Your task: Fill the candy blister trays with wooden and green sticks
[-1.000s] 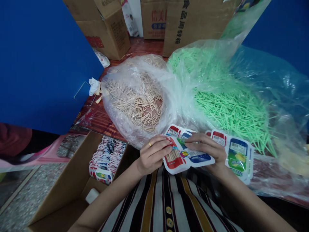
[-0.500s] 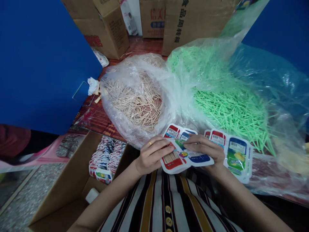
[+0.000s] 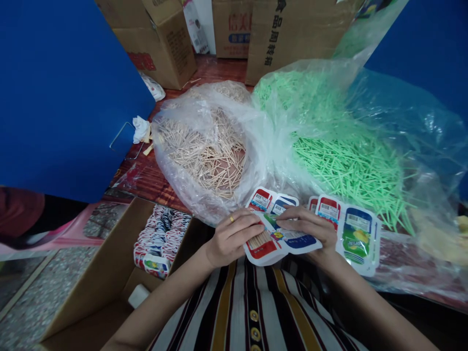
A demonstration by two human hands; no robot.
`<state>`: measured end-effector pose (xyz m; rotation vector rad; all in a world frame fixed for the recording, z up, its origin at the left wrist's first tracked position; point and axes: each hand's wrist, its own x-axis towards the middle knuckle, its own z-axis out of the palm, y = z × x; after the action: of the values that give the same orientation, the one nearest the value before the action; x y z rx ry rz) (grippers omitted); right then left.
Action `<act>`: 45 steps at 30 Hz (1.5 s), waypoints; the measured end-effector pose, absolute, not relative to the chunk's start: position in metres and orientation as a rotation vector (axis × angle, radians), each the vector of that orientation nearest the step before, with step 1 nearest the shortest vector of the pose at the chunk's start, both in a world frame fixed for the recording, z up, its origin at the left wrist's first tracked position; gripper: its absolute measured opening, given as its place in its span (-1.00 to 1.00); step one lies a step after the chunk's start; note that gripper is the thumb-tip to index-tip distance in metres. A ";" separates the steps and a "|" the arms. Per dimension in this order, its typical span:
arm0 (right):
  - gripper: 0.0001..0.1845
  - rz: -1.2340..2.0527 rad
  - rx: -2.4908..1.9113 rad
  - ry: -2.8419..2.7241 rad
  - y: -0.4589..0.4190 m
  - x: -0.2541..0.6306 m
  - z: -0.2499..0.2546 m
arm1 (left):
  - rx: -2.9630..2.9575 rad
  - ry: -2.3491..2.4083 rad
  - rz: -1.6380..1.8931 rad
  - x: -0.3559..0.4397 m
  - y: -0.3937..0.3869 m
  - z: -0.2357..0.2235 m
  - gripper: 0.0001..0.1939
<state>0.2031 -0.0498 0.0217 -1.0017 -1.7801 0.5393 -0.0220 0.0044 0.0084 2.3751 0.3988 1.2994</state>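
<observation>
My left hand wears a gold ring and is closed on the left side of a white-edged blister pack. Behind the pack's red window, thin wooden sticks show; its other half is blue and green. My right hand grips the right side, fingers bent over the blue half. Just behind it lies a similar pack with barcodes, partly covered. More packs, red and green-blue, sit to the right of my right hand, partly behind its wrist.
A clear bag of pale wooden sticks and another of green sticks lie on the red-brown table. To the left, an open carton holds rows of packs. Cardboard boxes stand behind; a blue panel flanks the left.
Both hands keep their hold on the blister pack. My left fingers have shifted slightly over its red half; the pack has barely moved.
</observation>
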 end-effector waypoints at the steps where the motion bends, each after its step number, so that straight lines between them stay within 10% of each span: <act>1: -0.77 0.543 -0.997 -1.777 -0.050 0.203 0.022 | 2.370 0.391 1.296 -0.022 0.004 0.009 -0.64; 10: -0.87 0.670 -1.219 -1.625 -0.051 0.193 0.028 | 1.815 0.627 1.001 -0.017 0.008 0.034 -0.86; 18: -0.77 1.296 -1.322 -1.133 -0.028 0.180 0.045 | 1.207 0.811 0.723 -0.008 0.019 0.032 -0.67; 45: -0.62 0.969 -1.450 -1.229 -0.012 0.207 0.029 | 0.979 0.888 0.790 0.044 0.029 0.025 -0.74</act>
<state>0.2067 -0.0120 0.0287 -1.4501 -1.2294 0.9690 0.0443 0.0287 0.0254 0.9790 0.8885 0.7904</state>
